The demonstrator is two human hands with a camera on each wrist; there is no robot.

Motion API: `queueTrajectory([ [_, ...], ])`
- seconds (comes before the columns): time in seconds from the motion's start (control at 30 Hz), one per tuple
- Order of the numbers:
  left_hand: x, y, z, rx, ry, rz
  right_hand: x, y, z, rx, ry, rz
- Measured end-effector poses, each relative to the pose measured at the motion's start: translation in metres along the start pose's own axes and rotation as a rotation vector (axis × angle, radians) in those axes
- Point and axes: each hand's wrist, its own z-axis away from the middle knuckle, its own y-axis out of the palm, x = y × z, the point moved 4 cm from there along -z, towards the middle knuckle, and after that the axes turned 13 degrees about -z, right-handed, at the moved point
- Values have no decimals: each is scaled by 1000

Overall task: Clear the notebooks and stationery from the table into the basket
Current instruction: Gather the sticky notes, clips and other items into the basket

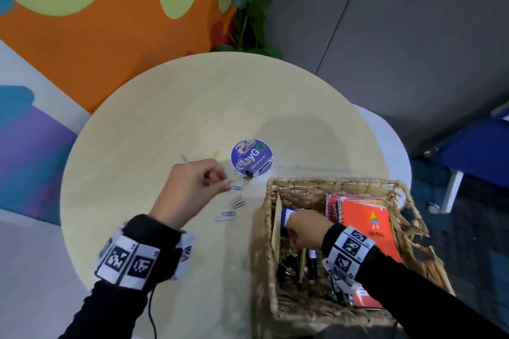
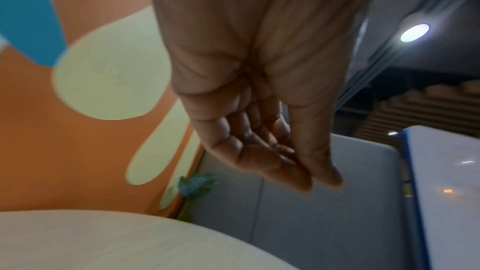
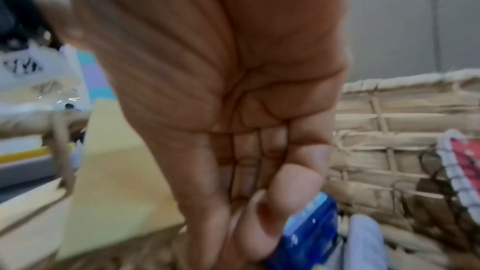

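Several coloured paper clips [image 1: 234,205] lie scattered on the round beige table [image 1: 165,118], with a black binder clip [image 1: 249,173] just beyond them. My left hand [image 1: 228,183] hovers over them, thumb and forefinger close above a blue clip [image 1: 237,188]; in the left wrist view the left hand [image 2: 324,184] has nearly straight fingers and holds nothing. My right hand [image 1: 289,224] is down inside the wicker basket [image 1: 330,181], its fingers curled round a small blue box [image 1: 289,213]. The thumb presses on that blue box [image 3: 306,233] in the right wrist view.
The basket holds an orange spiral notebook [image 1: 377,226], more notebooks, pens [image 1: 312,264] and a yellow card [image 1: 276,223] leaning on its left wall. A round blue sticker [image 1: 252,157] sits mid-table. A plant [image 1: 253,8] stands behind the table.
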Motion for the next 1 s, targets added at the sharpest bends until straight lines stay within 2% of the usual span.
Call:
queueTrajectory([
  [0.1,-47,22,13,138,139,-52,2,13,-5,-18,27,62],
  [0.23,-80,66,24,330,243,-234,-4,23,-5,-50,-8,41],
  [0.43,-117,125,23,546,363,-612,-49,-13,27,-320,42,-204],
  [0.57,-128,166,16,765,378,-852,-84,-27,66,-519,49,-339],
  [0.77,-132,204,13,1011,398,-1074,-115,-24,102,-655,56,-481],
  [0.83,-135,203,12,1009,375,-1060,-122,-20,104,-663,57,-491],
  [0.87,-137,200,10,966,368,-1025,-123,-19,104,-664,56,-495],
  [0.93,-138,185,1,814,343,-895,-121,-20,104,-666,41,-495],
  [1.0,-133,160,-10,628,303,-622,-113,-29,104,-673,-1,-498],
])
